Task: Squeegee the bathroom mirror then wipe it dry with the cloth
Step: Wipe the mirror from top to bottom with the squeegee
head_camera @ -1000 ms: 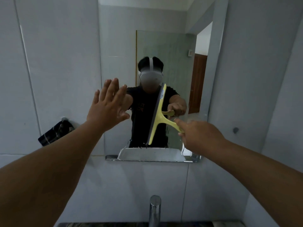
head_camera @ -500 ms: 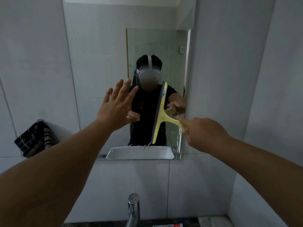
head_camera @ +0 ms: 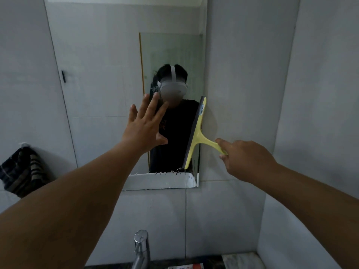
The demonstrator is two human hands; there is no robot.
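Observation:
The wall mirror (head_camera: 108,78) fills the middle of the head view and reflects a person in a dark shirt. A yellow squeegee (head_camera: 196,133) stands almost upright with its dark blade against the glass at the mirror's right edge. My right hand (head_camera: 244,160) grips its handle from the right. My left hand (head_camera: 145,125) is raised in front of the mirror, fingers spread and straight, holding nothing. A dark striped cloth (head_camera: 21,171) hangs from a wall hook at the far left.
A chrome tap (head_camera: 141,247) rises at the bottom centre above a dark counter edge. Grey tiled walls close in on both sides, with a corner on the right. A red-and-white packet (head_camera: 186,266) lies on the counter.
The squeegee has slid right across the glass to the mirror's right edge. The view has swung, so the cloth shows further left. My left hand stays raised and spread.

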